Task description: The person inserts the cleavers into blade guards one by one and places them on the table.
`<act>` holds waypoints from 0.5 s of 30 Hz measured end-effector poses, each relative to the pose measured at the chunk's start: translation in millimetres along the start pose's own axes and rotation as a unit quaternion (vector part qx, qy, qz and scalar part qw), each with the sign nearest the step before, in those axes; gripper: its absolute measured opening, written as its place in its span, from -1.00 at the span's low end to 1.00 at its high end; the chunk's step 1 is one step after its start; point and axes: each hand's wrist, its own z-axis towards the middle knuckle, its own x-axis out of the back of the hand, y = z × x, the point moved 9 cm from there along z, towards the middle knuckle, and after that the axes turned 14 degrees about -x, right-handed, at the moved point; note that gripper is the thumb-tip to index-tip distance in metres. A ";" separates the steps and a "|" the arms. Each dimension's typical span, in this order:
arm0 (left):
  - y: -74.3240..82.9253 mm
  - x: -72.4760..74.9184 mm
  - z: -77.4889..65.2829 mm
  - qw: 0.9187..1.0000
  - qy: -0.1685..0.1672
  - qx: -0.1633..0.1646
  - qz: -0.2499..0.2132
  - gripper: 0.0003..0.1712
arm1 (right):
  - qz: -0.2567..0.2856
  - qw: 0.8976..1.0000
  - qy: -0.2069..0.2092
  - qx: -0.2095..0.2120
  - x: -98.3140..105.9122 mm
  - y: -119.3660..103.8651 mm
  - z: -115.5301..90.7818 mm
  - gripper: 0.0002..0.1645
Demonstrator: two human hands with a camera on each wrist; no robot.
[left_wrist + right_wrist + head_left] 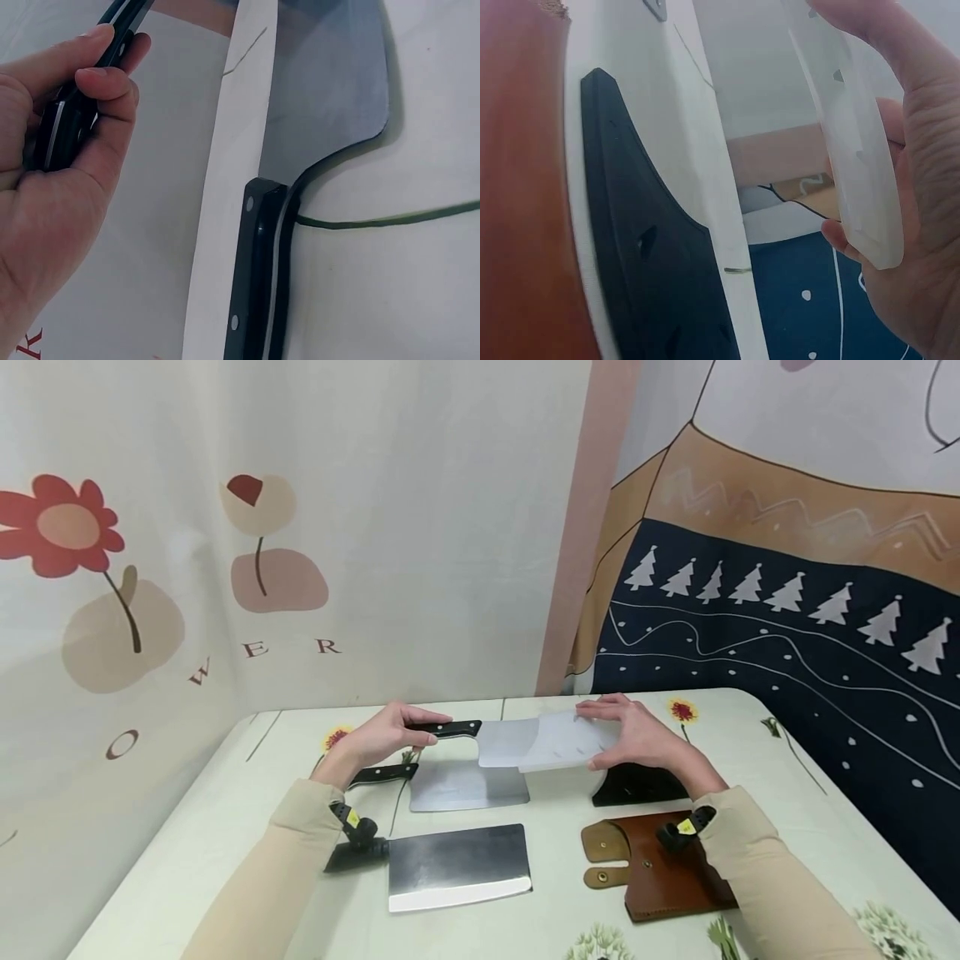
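Note:
In the head view my left hand (375,737) grips the black riveted handle of a cleaver (501,742), raised above the table with its blade pointing right. A translucent white blade guard (566,743) covers the far part of that blade. My right hand (643,742) holds the guard by its right end, thumb below and fingers above. The right wrist view shows the guard (855,150) edge-on in the hand. Below the held cleaver lies a second black-handled cleaver (468,787), its blade flat on the table.
Nearer me lies a cleaver with a dark blade (459,856) and bright edge. On the right are a black blade guard (637,787) and a brown leather sheath (667,881) with snap straps. The flower-patterned table (555,877) meets a printed curtain (420,568) behind.

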 end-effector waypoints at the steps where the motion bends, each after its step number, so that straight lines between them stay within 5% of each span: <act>1: -0.1 -0.1 -0.5 1.000 0.002 0.003 0.001 -0.51 | -0.003 1.000 0.000 -0.001 -0.4 0.2 -0.2 -0.01; 15: 1.0 -8.2 1.9 1.000 0.019 -0.008 0.014 -0.49 | -0.008 1.000 0.009 -0.017 -3.7 3.6 1.9 -0.01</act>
